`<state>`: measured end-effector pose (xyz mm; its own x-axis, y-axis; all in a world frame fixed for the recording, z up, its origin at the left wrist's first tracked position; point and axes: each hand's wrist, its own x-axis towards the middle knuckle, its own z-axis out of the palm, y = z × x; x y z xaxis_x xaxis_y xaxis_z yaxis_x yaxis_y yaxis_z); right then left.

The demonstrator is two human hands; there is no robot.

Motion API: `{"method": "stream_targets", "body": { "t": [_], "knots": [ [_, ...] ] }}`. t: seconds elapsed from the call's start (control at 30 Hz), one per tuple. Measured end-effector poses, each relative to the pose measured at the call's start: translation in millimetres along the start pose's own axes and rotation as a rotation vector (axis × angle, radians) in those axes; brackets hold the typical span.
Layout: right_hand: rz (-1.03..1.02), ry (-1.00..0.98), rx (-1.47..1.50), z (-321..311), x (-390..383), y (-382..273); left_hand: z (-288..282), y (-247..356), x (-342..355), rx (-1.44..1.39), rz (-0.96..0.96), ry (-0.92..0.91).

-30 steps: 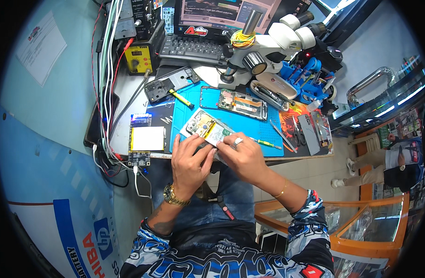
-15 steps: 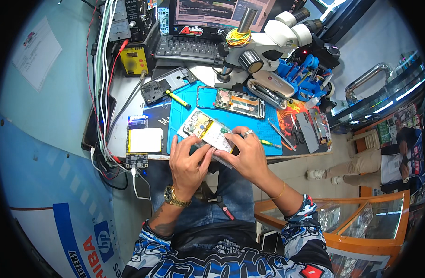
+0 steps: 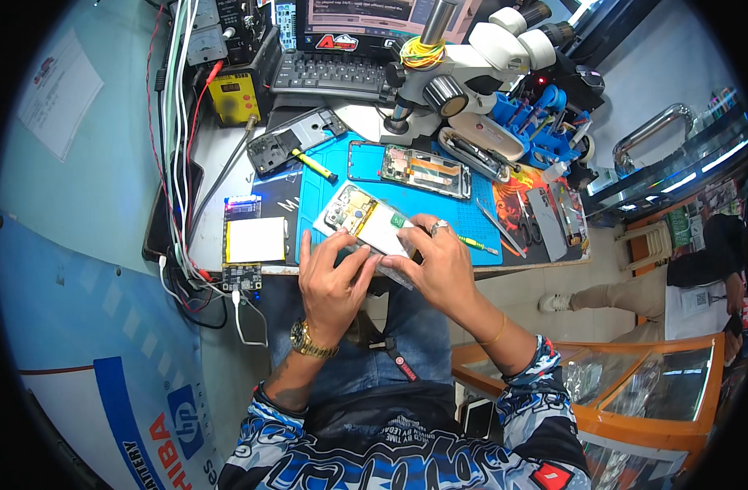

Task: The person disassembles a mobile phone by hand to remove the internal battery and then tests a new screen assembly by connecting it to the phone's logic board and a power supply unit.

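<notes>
At the blue mat's front edge, an opened phone [image 3: 374,223] with a white battery, camera block and circuit board lies tilted in clear plastic. Both hands hold it: my left hand [image 3: 335,286] curls its fingers on the lower left side, and my right hand [image 3: 443,278] grips the right end, thumb low. A green screwdriver [image 3: 478,243] lies just right of it, with tweezers [image 3: 504,220] beyond. Behind are a second disassembled phone [image 3: 427,171], an empty black frame beside it, and a dark housing [image 3: 296,139] with a yellow-handled tool [image 3: 315,165].
A microscope [image 3: 472,65], keyboard [image 3: 329,75] and blue tool holder [image 3: 553,143] line the back. Cables, a yellow station [image 3: 235,96] and a wired board with a white pack [image 3: 255,238] are left. Another person [image 3: 692,302] stands right, past the desk, near an orange-framed glass cabinet [image 3: 635,384].
The phone and the fingers on it have shifted slightly, with my right hand a little farther right than a second ago. The other person at the right has moved.
</notes>
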<state>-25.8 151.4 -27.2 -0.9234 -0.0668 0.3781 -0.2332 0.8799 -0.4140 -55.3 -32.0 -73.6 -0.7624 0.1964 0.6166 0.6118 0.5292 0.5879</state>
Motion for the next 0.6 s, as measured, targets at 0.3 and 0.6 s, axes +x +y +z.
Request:
{"method": "stream_targets", "body": {
  "t": [0.3, 0.6],
  "knots": [
    [-0.014, -0.015, 0.015, 1, 4, 12, -2, -1, -2, 0.002, -0.012, -0.007],
    [0.102, -0.138, 0.141, -11, 18, 13, 14, 24, -2, 0.165, -0.093, 0.068]
  ]
}}
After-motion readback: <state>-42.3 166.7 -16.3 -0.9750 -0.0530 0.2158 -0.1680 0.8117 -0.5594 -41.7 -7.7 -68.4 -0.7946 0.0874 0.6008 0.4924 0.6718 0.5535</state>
